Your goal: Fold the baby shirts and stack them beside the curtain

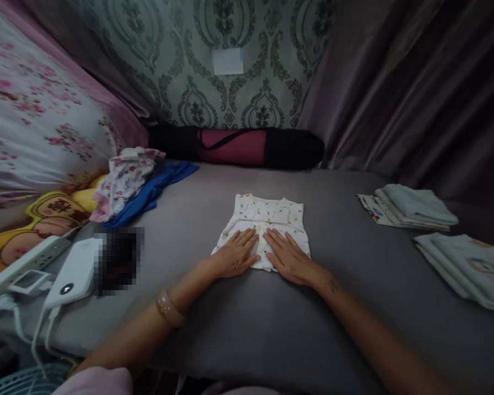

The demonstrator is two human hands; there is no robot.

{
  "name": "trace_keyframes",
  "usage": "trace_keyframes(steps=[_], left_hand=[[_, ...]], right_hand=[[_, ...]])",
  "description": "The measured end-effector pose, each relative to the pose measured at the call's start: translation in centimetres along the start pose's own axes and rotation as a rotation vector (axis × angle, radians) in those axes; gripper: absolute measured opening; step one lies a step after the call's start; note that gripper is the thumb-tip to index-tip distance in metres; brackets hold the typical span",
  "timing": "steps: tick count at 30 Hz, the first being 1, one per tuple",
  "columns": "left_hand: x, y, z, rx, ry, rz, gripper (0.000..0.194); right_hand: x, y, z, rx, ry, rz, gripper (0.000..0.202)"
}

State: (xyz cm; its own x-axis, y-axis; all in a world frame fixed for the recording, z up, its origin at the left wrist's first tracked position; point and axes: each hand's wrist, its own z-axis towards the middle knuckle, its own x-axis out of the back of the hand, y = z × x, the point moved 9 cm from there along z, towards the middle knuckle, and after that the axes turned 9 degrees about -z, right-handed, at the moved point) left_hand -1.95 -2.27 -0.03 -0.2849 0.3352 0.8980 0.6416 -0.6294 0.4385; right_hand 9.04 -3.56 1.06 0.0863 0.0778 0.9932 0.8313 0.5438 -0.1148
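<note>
A small white printed garment [267,211], partly folded, lies on the grey sheet in the middle of the head view. My left hand [237,253] rests flat on its lower left part, fingers extended. On the lower right part lies my right hand [290,257], palm down with its fingers a little spread. The fingertips of both hands are close to the garment's centre strip, a small gap between them. Neither hand grips anything.
Folded clothes [422,206] and another folded stack [473,269] lie at the right. At the left are a crumpled printed garment [125,175], blue cloth [148,192], a power strip [28,266] and a white power bank [76,274]. A long bag [234,147] lies along the wall.
</note>
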Motion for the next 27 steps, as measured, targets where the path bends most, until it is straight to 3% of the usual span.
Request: trace_keyframes(steps=[8, 12, 16, 19, 21, 24, 27], left_hand=[[1.4, 2.2, -4.1, -0.061, -0.008, -0.110, 0.058], [3.4, 2.4, -7.3, -0.019, 0.091, -0.196, 0.045], [5.8, -0.8, -11.7, 0.178, 0.358, -0.224, 0.035], [7.4, -4.4, -16.6, 0.406, 0.612, -0.076, 0.030], [8.3, -6.5, -20.1, 0.582, 0.753, 0.086, 0.028], [9.2, -8.8, -24.5, 0.830, 0.864, 0.281, 0.029], [9.6, -10.1, -26.8, 1.000, 0.882, 0.376, 0.035]], right_hand=[[0.8, -2.8, -3.4, 0.066, -0.030, 0.002, 0.053], [0.8, -3.5, -5.3, 0.109, 0.026, 0.043, 0.049], [1.0, -3.3, -6.3, 0.192, 0.225, 0.087, 0.049], [1.3, -2.8, -6.7, 0.194, 0.372, 0.111, 0.050], [1.2, -2.7, -6.8, 0.183, 0.400, 0.114, 0.049], [0.9, -2.7, -6.8, 0.181, 0.404, 0.107, 0.048], [0.9, -2.7, -6.8, 0.186, 0.421, 0.100, 0.048]])
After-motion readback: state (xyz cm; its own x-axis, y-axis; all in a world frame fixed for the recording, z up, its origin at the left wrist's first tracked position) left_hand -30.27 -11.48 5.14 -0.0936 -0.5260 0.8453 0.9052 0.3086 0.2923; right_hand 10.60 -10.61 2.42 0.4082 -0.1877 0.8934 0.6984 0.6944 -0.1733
